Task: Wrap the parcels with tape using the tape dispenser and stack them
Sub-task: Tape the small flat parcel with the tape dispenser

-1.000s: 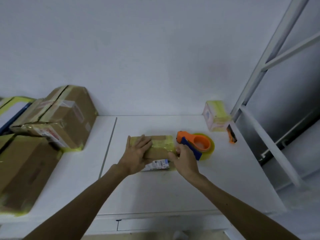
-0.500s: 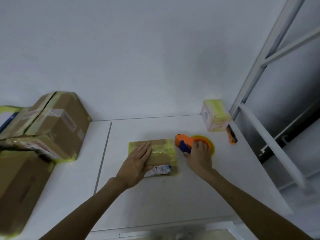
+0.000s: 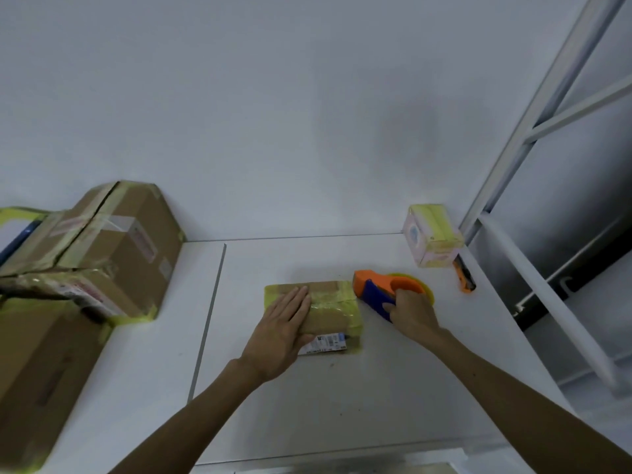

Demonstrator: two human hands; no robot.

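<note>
- Shifted the right hand (image 3: pixel 412 313) off the small brown cardboard parcel (image 3: pixel 331 316), yellow-taped, onto the orange-and-blue plastic tape dispenser (image 3: pixel 374 292) at its 3 o'clock; curled fingers round the handle.
- Kept the left hand (image 3: pixel 284 333) flat on the parcel, fingers together, mid white table (image 3: pixel 342 405).
- Likely signalled another strip ahead.

The near half of the counter (image 3: pixel 342 405) lies bare, crossed only by the two forearms. A bare strip also runs between the parcel (image 3: pixel 331 311) and the far wall (image 3: pixel 273 114). Stacked cardboard boxes (image 3: pixel 113 248) and a nearer large box (image 3: pixel 37 371) block the left side, with an open lane between them and the parcel. On the right, the tape dispenser (image 3: pixel 376 292) sits just beside the parcel. A small taped box (image 3: pixel 432 236) and an orange cutter (image 3: pixel 463 277) crowd the far right corner, next to the white frame (image 3: pixel 547 107).
</note>
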